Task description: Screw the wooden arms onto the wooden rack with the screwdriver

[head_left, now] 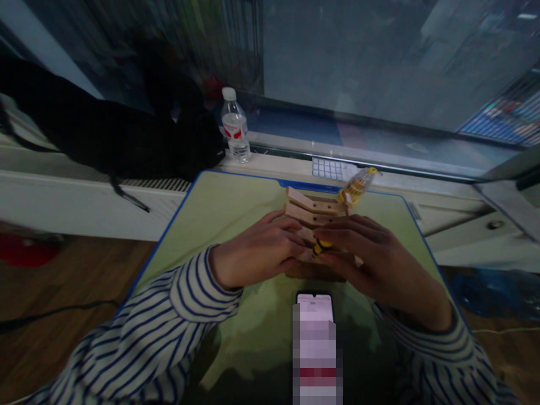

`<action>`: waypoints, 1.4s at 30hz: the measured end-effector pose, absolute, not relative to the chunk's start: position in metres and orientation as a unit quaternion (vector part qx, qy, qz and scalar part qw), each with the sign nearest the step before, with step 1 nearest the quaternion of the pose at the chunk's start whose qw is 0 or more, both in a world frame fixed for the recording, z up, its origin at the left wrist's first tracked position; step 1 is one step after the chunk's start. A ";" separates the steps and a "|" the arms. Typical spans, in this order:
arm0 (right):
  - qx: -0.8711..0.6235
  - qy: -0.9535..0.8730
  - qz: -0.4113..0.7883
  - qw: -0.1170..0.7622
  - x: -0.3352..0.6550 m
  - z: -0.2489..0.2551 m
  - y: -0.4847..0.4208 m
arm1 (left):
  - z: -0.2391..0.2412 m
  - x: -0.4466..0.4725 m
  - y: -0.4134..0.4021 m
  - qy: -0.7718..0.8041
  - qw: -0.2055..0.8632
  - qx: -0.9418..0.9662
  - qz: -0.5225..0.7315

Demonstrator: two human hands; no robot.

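A light wooden stand [310, 203], with angled slats and small dark holes, is on the small table between my hands. My left hand [265, 247] grips its left side, fingers bent over the slats. My right hand [373, 256] is at the right side, fingers pinched on a small yellow-and-black piece [321, 246] held against the wood. The fingers cover part of that piece, so I cannot make out its kind. Just behind the right hand stands a clear container with yellow parts [358, 184].
The table [236, 197] is pale green with a blue rim. A phone [314, 306] lies near me, its screen lit. On the sill behind are a water bottle [236, 126], a blue-gridded sheet [327, 167] and a black bag [139, 132] at left.
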State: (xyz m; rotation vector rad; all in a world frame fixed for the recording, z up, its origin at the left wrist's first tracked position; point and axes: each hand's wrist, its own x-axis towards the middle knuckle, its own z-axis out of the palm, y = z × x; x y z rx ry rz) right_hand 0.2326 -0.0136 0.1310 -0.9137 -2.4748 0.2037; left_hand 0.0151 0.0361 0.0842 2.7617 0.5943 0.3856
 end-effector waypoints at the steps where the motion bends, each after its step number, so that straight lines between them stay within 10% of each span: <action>1: -0.337 -0.905 0.087 0.246 0.233 0.132 -0.014 | 0.085 0.015 0.036 0.206 0.144 0.959 0.131; 42: -0.343 -0.897 0.120 0.253 0.234 0.134 -0.018 | 0.088 0.014 0.036 0.195 0.141 0.960 0.142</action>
